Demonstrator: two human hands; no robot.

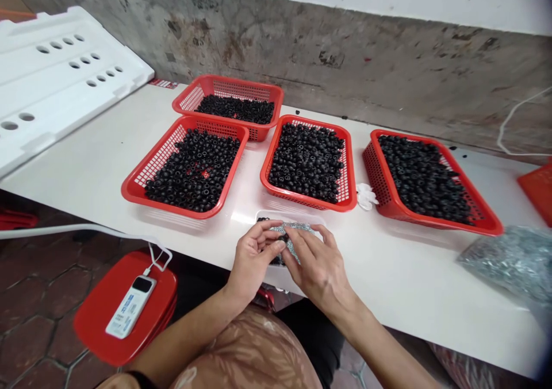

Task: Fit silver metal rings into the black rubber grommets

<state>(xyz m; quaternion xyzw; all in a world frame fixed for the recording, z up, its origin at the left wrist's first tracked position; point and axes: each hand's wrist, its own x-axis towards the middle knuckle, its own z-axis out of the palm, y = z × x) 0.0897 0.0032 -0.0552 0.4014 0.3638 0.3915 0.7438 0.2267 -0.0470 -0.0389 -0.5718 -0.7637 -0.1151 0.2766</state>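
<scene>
Over a small clear plastic container [290,212] at the table's front edge, my two hands meet. Between thumb and fingertips, my left hand [250,258] pinches a small black ring-like piece [284,238]. My right hand [319,262] is closed, its thumb and fingertips right at that piece; whatever they grip is hidden. Small silvery metal parts [302,226] lie in the container under the hands, with more black pieces [277,258] on its left side.
Red perforated baskets of black pieces stand behind the hands: left [184,206], back left [185,99], middle [351,173] and right [383,185]. A bag of silvery parts [513,262] lies at right, white foam board [86,107] at left. A power bank [130,307] rests on a red stool [97,326].
</scene>
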